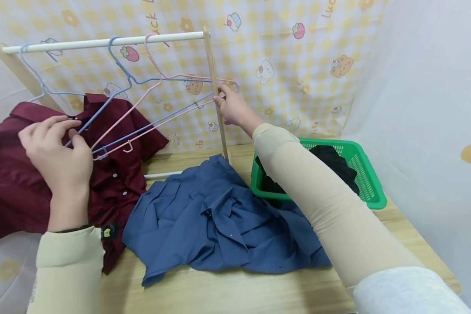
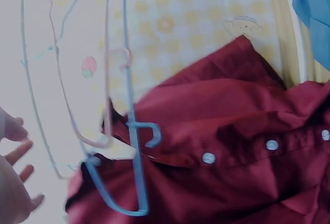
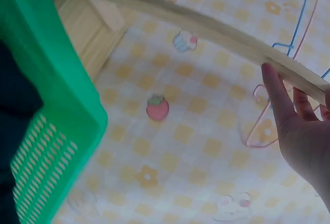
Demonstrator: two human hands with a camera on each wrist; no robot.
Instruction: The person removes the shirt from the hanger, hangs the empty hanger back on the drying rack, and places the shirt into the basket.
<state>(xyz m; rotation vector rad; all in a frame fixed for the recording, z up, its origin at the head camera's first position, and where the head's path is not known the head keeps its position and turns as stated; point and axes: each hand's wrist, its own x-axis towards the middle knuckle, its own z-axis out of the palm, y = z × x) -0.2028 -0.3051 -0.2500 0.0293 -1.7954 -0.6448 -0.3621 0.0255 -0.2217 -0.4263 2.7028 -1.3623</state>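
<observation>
My left hand is raised in front of a maroon shirt with white buttons, beside the left ends of a blue hanger and a pink hanger. In the left wrist view, the fingers are spread apart, with nothing between them. At the right end of the clothes rack, my right hand grips the wooden post between thumb and fingers. The right ends of both hangers stick out past this post, close to that hand. The right wrist view shows the thumb against the post.
Another blue hanger hangs at the left of the white rail, by the maroon shirt. A crumpled blue garment lies on the wooden table. Behind it at the right stands a green basket holding dark cloth.
</observation>
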